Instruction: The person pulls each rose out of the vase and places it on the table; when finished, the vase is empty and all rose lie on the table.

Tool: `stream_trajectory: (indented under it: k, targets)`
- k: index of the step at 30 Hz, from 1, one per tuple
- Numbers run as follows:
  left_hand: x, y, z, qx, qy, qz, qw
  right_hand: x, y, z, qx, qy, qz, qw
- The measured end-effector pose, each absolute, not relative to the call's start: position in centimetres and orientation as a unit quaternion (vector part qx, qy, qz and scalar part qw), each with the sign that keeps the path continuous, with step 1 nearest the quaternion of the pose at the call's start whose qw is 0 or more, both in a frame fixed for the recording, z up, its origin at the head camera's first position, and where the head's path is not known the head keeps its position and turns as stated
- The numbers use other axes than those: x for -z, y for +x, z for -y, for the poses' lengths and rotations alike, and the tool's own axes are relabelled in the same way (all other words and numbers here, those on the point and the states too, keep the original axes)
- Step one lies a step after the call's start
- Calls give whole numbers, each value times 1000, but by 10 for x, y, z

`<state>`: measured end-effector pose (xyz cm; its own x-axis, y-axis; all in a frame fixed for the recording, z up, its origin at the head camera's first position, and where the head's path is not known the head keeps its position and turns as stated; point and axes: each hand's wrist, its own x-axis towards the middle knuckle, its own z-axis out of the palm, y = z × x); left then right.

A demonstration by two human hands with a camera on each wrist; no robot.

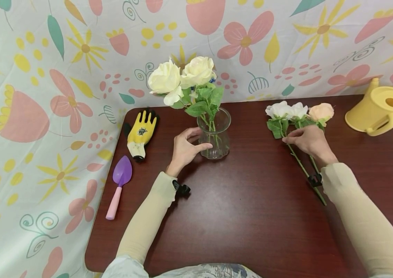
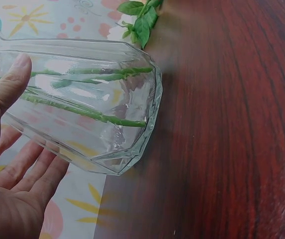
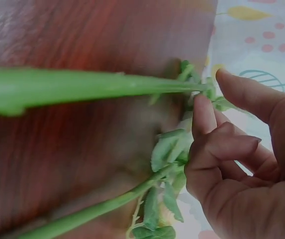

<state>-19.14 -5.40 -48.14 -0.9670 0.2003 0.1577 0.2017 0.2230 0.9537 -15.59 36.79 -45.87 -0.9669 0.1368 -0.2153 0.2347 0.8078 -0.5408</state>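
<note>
My left hand (image 1: 185, 147) holds the clear glass vase (image 1: 220, 148) from its left side, thumb in front and fingers round the back. Two cream-white roses (image 1: 196, 72) stand in the vase; their green stems (image 2: 102, 117) show through the glass in the left wrist view. At the right, my right hand (image 1: 310, 142) pinches the green stem (image 3: 97, 89) of a white rose (image 1: 278, 109) between thumb and forefinger. Beside that bloom lie another white rose (image 1: 297, 111) and a peach rose (image 1: 321, 112), partly hidden by the hand.
A yellow watering can (image 1: 366, 112) stands at the back right of the dark wooden table (image 1: 245, 216). On the left lie a yellow and black work glove (image 1: 141, 133) and a purple trowel (image 1: 122, 172) with a pink handle. A flower-printed cloth (image 1: 106, 50) hangs behind.
</note>
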Motion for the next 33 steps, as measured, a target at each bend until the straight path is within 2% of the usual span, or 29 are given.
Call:
stream_trajectory:
  k: [16, 28, 33]
  targets:
    - [482, -191, 54, 607, -125, 785, -1, 434, -151, -343, 325, 94, -941, -23]
    - [483, -192, 54, 608, -127, 784, 0, 403, -143, -298, 415, 96, -903, -50]
    - [483, -192, 54, 610, -130, 781, 2, 390, -139, -274, 446, 67, -890, -72]
